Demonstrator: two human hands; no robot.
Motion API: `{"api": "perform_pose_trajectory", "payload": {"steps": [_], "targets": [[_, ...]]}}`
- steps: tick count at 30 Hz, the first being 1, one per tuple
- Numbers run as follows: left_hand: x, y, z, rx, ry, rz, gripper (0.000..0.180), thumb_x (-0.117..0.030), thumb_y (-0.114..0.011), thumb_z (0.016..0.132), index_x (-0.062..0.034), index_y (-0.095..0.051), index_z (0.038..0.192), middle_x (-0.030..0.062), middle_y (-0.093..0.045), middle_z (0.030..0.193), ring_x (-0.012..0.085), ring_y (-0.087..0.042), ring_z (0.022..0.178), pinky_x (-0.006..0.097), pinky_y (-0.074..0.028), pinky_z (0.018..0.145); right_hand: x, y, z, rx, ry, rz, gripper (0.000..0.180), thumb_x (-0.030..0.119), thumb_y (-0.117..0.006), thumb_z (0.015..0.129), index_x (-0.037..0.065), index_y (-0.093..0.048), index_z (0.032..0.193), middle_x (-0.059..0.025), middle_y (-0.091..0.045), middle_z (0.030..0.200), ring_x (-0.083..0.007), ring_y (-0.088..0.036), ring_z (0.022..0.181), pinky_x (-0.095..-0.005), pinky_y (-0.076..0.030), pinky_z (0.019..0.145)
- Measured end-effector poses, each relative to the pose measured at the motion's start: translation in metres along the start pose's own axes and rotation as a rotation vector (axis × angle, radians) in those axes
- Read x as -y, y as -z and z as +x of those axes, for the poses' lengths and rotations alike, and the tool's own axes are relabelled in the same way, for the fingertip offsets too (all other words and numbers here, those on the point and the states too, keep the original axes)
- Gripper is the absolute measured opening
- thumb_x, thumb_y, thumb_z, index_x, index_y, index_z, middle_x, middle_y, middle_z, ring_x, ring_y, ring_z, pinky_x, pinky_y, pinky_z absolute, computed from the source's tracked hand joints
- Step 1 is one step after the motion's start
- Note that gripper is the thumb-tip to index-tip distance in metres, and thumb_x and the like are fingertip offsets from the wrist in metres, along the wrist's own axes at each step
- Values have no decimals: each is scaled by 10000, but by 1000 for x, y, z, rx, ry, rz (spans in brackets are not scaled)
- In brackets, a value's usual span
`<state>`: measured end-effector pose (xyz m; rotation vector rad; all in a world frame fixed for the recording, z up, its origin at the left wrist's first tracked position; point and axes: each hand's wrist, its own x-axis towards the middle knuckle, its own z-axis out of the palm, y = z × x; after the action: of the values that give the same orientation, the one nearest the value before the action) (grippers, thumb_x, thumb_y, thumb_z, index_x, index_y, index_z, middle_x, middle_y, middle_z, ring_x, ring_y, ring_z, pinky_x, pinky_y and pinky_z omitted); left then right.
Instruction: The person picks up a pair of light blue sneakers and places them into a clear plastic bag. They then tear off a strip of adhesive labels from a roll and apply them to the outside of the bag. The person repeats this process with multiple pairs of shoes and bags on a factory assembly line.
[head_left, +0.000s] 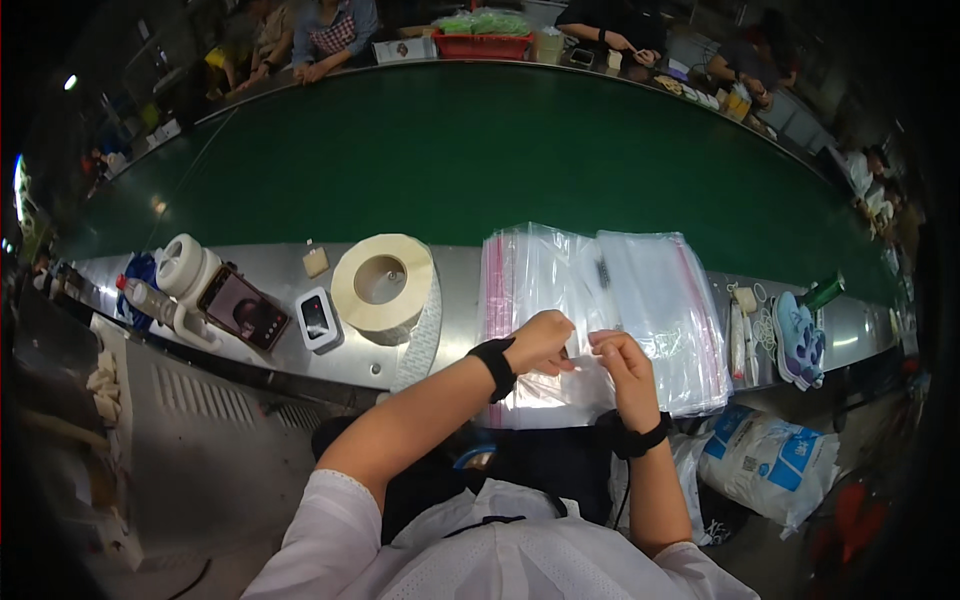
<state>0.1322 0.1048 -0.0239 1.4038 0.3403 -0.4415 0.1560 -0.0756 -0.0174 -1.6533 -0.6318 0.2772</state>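
Two side-by-side stacks of clear plastic zip bags with pink closure strips, a left stack (540,265) and a right stack (650,270), lie in front of me on the metal ledge. Above them, my left hand (543,343) is closed, its fingers curled toward the right. Close beside it, slightly apart, my right hand (627,366) has its fingers bent in a pinch. Whatever either hand holds is too small or hidden to make out. Both wrists wear black bands. To the left stands a large roll of cream labels (383,283), its strip trailing toward me.
A green conveyor belt (400,150) runs beyond the ledge. Left are a small white device (318,320), a phone (243,307) and a white jug (187,265). Purple-blue sandals (797,340) lie right. Below sits a filled plastic sack (765,462). Several people work across the belt.
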Motion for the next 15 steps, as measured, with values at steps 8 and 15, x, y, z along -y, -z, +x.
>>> {"api": "perform_pose_trajectory", "payload": {"steps": [8,15], "targets": [[10,11,-34,187,154,-715,616,-429,-410,937,-45,-171,1356,259,-366,1264,384,-479,1106,556,-454,848,32,-26,-36,241,392,-772,630,205,-730,674,10,-453,1205,-177,-512,1158,-317,-530,1029,-380,-421,874],[26,-2,-110,-169,-192,-348,495,-276,-462,936,-21,-311,1333,99,-401,1307,192,-424,1209,342,-426,907,-6,-22,-29,-81,-190,-61,121,117,-555,861,30,-627,904,-20,-573,717,-117,-558,609,-259,-454,555]]}}
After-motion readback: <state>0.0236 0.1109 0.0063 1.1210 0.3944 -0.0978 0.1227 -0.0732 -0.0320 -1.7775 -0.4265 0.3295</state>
